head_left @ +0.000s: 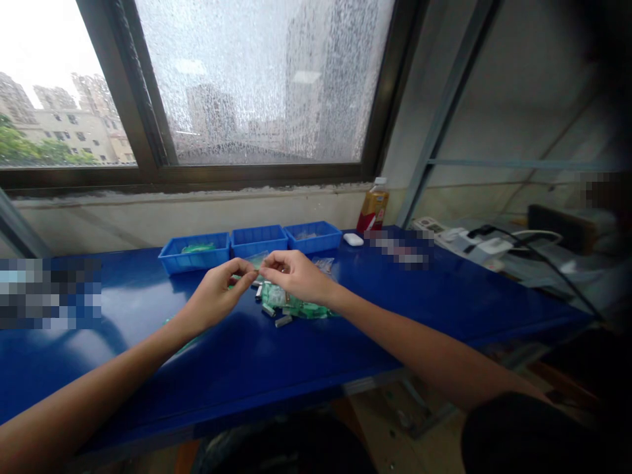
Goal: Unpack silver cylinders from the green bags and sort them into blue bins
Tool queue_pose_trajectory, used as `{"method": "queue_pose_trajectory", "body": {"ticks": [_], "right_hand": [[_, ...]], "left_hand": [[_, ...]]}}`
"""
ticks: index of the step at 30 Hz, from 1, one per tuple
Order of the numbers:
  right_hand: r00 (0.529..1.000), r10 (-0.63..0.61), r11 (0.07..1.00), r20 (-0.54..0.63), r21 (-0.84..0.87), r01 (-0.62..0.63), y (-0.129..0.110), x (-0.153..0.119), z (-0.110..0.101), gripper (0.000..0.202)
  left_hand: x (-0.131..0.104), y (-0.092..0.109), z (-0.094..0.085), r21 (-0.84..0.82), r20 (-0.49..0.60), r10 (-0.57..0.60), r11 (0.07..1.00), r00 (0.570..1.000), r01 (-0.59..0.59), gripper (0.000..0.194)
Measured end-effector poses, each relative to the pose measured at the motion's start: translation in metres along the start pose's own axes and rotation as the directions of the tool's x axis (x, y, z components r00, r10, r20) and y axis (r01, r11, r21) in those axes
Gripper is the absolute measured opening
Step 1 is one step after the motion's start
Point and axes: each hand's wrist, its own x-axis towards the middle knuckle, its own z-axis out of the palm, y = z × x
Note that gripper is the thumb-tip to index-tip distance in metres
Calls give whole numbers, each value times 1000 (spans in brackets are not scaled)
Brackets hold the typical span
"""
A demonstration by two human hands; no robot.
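Note:
My left hand (220, 289) and my right hand (296, 275) meet over the blue table, thumbs and fingers pinched close together. Whatever sits between the fingertips is too small to make out. Just below and behind my right hand lies a heap of green and clear plastic packets (301, 307). Small silvery metal pieces (283, 321) lie at the heap's near edge. A clear plastic bag (257, 259) shows behind the fingertips. More green material (190, 343) is partly hidden by my left forearm.
Three blue bins stand in a row by the wall: the left bin (172, 264) holds green packets, beside the middle bin (259, 242) and right bin (316, 246). A drink bottle (374, 207), a white case (353, 239) and power strips with cables (486, 251) are to the right.

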Motion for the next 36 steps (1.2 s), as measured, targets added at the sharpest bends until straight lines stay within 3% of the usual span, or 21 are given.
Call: {"method": "queue_pose_trajectory", "body": {"ticks": [5, 13, 16, 18, 21, 23, 25, 27, 30, 32, 34, 36], "right_hand": [[992, -74, 953, 103, -287, 101, -3, -6, 3, 15], [985, -42, 928, 168, -358, 100, -6, -11, 7, 15], [992, -65, 959, 107, -270, 92, -6, -11, 6, 8], [997, -76, 977, 13, -197, 77, -6, -9, 5, 15], [998, 16, 1000, -61, -20, -17, -4, -3, 1, 22], [986, 157, 971, 50, 174, -163, -3, 0, -1, 38], [943, 258, 882, 210, 346, -319, -3, 0, -1, 51], [923, 272, 810, 272, 454, -372, -5, -1, 2, 41], [962, 228, 811, 153, 516, -274, -5, -2, 6, 18], [983, 184, 866, 14, 470, -168, -3, -2, 8, 15], [986, 118, 936, -120, 345, -70, 2, -1, 8, 16], [976, 20, 989, -215, 149, 12, 5, -1, 7, 16]], "left_hand": [[0, 2, -1, -28, -12, 8, 1000, 1000, -8, 18], [-2, 6, -1, 24, 33, 55, 998, 998, -56, 17], [-1, 6, -5, 30, -12, 54, 998, 998, -53, 16], [-1, 4, -7, 9, -76, 53, 999, 996, -52, 13], [-1, 4, -9, 1, -170, 78, 997, 982, -79, 14], [-2, 5, -10, 70, -205, 151, 988, 967, -139, 13], [-4, 6, -10, 176, -200, 263, 957, 944, -229, 12], [-5, 8, -9, 260, -158, 351, 916, 923, -304, 12], [-6, 8, -8, 320, -132, 375, 892, 918, -318, 17], [-5, 5, -7, 347, -154, 338, 898, 928, -270, 18], [-3, 3, -7, 329, -174, 256, 925, 951, -189, 17], [-1, 2, -7, 190, -130, 91, 980, 987, -66, 20]]}}
